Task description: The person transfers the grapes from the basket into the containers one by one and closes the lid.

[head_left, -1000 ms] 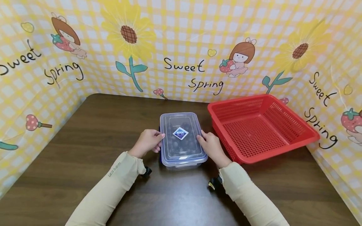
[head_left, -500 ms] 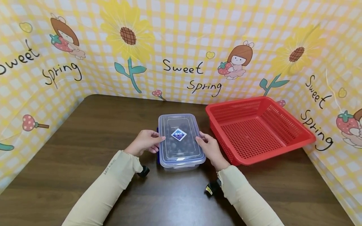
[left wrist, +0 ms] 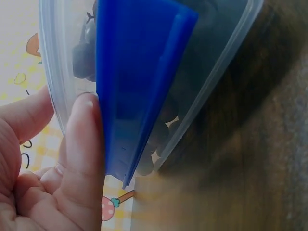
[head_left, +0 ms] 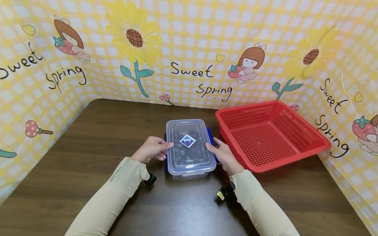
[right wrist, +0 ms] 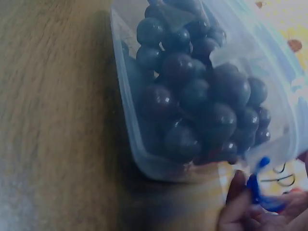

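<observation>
A clear plastic food container (head_left: 192, 159) stands on the table with its lid on and a diamond-shaped label on top. Dark round grapes (right wrist: 211, 118) show through its wall in the right wrist view. At its left edge my left hand (head_left: 151, 149) lays the thumb on the lid; in the left wrist view a finger touches the blue side latch (left wrist: 137, 72). My right hand (head_left: 225, 156) holds the opposite edge, thumb on the lid, fingers at the right blue latch (head_left: 210, 135), which sticks outward. Those fingers are partly hidden by the latch and the view's edge.
A red perforated basket (head_left: 295, 156) stands right of the container, close to my right hand. A yellow checked cloth (head_left: 192, 42) with printed flowers surrounds the dark wooden table (head_left: 88, 137) at the back and sides.
The right latch now swings out from the container's side, where it did not show before. My right fingers have moved slightly outward with it. The left hand has stayed nearly still.
</observation>
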Demonstrator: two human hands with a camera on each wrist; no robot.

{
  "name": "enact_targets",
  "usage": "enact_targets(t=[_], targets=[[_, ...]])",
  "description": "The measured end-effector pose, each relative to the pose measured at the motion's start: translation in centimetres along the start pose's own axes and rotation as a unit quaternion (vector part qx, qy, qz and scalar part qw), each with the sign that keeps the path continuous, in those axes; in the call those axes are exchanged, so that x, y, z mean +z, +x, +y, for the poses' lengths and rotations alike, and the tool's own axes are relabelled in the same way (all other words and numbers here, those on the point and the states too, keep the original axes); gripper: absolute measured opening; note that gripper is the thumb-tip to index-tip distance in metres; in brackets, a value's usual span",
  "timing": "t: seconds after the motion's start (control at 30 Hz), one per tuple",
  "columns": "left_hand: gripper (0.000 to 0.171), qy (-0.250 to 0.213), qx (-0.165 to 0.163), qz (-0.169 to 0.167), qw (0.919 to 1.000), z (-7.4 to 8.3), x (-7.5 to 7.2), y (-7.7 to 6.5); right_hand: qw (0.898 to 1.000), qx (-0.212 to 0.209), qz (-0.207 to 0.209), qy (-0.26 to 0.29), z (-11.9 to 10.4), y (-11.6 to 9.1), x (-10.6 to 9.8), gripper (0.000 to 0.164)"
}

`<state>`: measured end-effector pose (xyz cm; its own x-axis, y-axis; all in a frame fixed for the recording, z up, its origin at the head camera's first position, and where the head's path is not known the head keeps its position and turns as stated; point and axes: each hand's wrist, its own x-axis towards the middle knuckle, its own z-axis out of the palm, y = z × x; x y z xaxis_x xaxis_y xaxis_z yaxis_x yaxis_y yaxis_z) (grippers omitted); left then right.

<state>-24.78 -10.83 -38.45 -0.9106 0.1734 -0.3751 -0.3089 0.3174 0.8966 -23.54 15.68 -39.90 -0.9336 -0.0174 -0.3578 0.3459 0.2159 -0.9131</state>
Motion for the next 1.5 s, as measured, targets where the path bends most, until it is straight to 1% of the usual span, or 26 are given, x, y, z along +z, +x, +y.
enact_targets(t=[0.1, 0.17, 0.3, 0.4, 0.53, 0.73, 0.83, 1.07, 1.2, 1.3, 1.43, 1.5], targets=[[0.028, 0.004, 0.006, 0.003, 1.0, 0.1, 0.1, -0.1, 0.999, 0.001, 0.04, -0.005, -0.5, 0.0, 0.3, 0.071], [0.028, 0.006, 0.008, 0.004, 0.9999, 0.2, 0.1, -0.2, 0.999, 0.003, 0.048, -0.003, -0.7, -0.1, 0.5, 0.069], [0.027, 0.007, -0.001, 0.004, 1.0, 0.0, 0.1, -0.2, 0.999, -0.001, 0.038, 0.002, -0.8, -0.3, 0.7, 0.064], [0.027, 0.01, -0.002, 0.006, 0.9999, 0.0, 0.1, -0.2, 0.999, -0.02, 0.033, 0.004, -0.9, -0.4, 0.8, 0.061], [0.027, 0.016, 0.002, 0.008, 0.9998, 0.0, 0.1, -0.2, 0.998, -0.045, 0.041, -0.011, -0.9, -0.5, 0.9, 0.058], [0.026, 0.023, 0.001, 0.004, 0.9997, 0.2, 0.2, -0.2, 0.995, -0.065, 0.041, -0.058, -1.2, -0.3, 0.9, 0.057], [0.026, 0.024, 0.007, 0.002, 0.9997, 0.3, 0.2, -0.3, 0.992, -0.08, 0.04, -0.088, -1.4, -0.4, 1.0, 0.057], [0.026, 0.032, 0.001, 0.004, 0.9995, 0.4, 0.2, -0.3, 0.985, -0.097, 0.04, -0.134, -1.8, -0.4, 1.0, 0.055], [0.026, 0.035, 0.002, 0.009, 0.9994, 0.3, 0.1, -0.2, 0.976, -0.118, 0.046, -0.176, -2.0, -0.5, 1.1, 0.052], [0.026, 0.036, 0.007, 0.015, 0.9992, 0.4, 0.0, -0.2, 0.966, -0.133, 0.045, -0.217, -2.5, -0.5, 1.2, 0.051], [0.027, 0.041, 0.007, 0.014, 0.9991, 0.4, 0.2, -0.5, 0.961, -0.114, 0.041, -0.249, -2.8, -0.6, 1.2, 0.052], [0.027, 0.044, 0.01, 0.016, 0.9988, 0.4, 0.3, -0.6, 0.96, -0.106, 0.043, -0.255, -2.9, -0.6, 1.0, 0.053]])
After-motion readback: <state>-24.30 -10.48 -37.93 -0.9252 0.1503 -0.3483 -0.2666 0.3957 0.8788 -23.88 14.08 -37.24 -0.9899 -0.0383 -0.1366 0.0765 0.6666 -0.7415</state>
